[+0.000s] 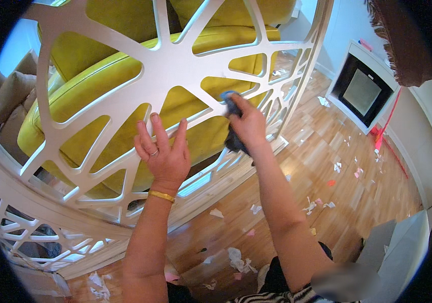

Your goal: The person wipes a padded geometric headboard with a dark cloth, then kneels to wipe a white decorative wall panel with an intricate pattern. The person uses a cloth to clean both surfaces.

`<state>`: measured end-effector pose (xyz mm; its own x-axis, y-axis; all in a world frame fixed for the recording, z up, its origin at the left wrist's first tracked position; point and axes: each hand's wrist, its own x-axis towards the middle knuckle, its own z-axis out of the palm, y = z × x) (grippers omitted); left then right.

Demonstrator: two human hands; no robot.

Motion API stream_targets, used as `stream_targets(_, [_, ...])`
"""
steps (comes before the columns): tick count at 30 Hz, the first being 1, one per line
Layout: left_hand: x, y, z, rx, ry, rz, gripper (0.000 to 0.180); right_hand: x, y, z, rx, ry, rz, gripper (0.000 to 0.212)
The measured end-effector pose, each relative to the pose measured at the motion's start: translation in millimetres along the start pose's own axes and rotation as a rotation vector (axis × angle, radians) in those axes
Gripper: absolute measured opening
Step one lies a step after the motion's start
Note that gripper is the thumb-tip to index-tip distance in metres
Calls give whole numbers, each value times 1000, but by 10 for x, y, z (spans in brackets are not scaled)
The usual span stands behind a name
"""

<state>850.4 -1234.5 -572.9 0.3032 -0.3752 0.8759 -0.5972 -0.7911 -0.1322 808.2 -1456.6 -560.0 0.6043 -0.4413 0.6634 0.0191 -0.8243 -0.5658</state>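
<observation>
A white lattice screen [178,68] with web-like cut-outs stands in front of me. My left hand [169,159] has its fingers spread, with the fingertips at one of the screen's bars; whether they press on it I cannot tell. A ring and a gold-coloured bracelet are on that hand and wrist. Farther right, my right hand [250,125] is closed around a dark cloth [235,142] with a bluish end, held at the screen's bars. The hand is slightly blurred.
Behind the screen sits a yellow-green sofa [196,108]. Paper scraps [236,258] litter the wood floor [297,202]. A white-framed black box-like unit [362,88] stands by the right wall, near a red cord [392,116]. Brown fringed fabric [408,45] hangs at upper right.
</observation>
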Motion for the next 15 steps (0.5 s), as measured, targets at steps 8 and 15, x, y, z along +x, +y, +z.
stream_targets(8, [-75, -24, -26, 5, -66, 8, 50, 14, 54, 64, 6, 65, 288, 72])
stream_targets(15, [-145, -86, 32, -9, -78, 60, 52, -759, -109, 685, 156, 74, 76, 76])
